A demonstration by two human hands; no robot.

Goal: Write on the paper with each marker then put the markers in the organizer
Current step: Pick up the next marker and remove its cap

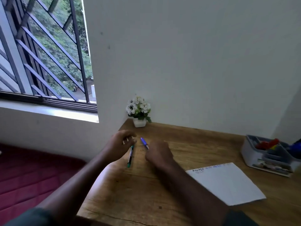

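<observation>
While both forearms reach over the near-left part of the wooden desk point(187, 144), the head view shows the right hand point(158, 154) curled around a blue marker point(144, 142), whose free end points up and away to the left, toward the far corner of the desk, its long axis slanting diagonally. The left hand point(121, 143) is beside it with fingers bent loosely; a green marker point(130, 155) runs from just under its fingertips down toward the person, its long axis nearly straight front to back, and motion blur makes it impossible to tell whether the fingers pinch its upper end or merely hover over it. A sheet of white paper point(228, 183) lies flat well to the right, with a line of writing along its far edge. Beyond it, near the wall, stands a grey organizer point(254, 159) holding red and blue markers. A small pot of white flowers point(139, 110) sits in the far corner.
</observation>
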